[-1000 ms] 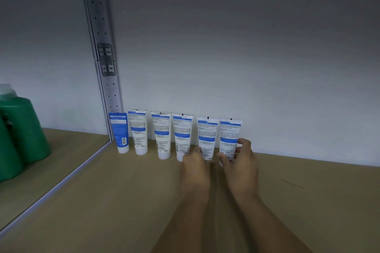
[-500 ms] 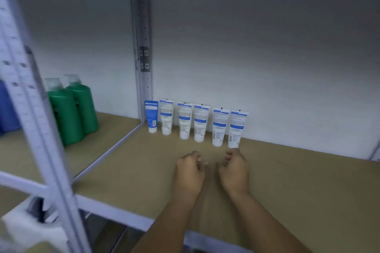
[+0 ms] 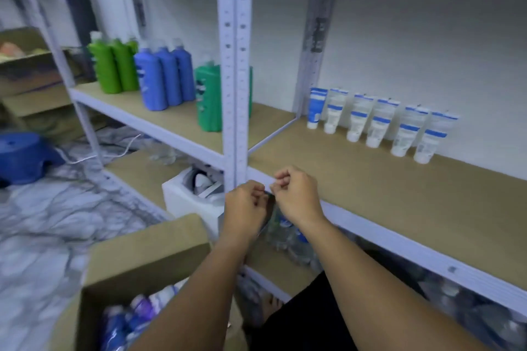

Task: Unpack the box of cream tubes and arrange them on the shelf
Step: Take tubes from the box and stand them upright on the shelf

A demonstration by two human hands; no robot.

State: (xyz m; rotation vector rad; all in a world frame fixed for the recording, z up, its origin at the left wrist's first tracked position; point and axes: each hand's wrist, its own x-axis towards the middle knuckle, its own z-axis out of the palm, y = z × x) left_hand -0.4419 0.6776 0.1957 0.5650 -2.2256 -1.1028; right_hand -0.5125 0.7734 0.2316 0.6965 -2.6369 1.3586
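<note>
Several white cream tubes [image 3: 379, 125] with blue bands stand upright on their caps in a row at the back of the wooden shelf [image 3: 385, 188], against the wall. My left hand [image 3: 245, 205] and my right hand [image 3: 296, 194] hover side by side at the shelf's front edge, fingers loosely curled, holding nothing. An open cardboard box [image 3: 142, 253] sits low at the left in front of me, with more tubes [image 3: 134, 313] visible inside, blurred.
A grey upright post [image 3: 233, 65] divides the shelf bays. Green bottles [image 3: 114, 65], blue bottles [image 3: 165, 77] and a green bottle [image 3: 209, 97] stand on the left bay. A white foam box [image 3: 185, 196] and wrapped bottles [image 3: 288, 234] lie on the lower shelf. A blue tub [image 3: 22, 157] sits on the floor.
Both hands have let go of the last two tubes and drawn back from the row to the shelf's front edge. The view has pulled back and left, bringing the box into sight.
</note>
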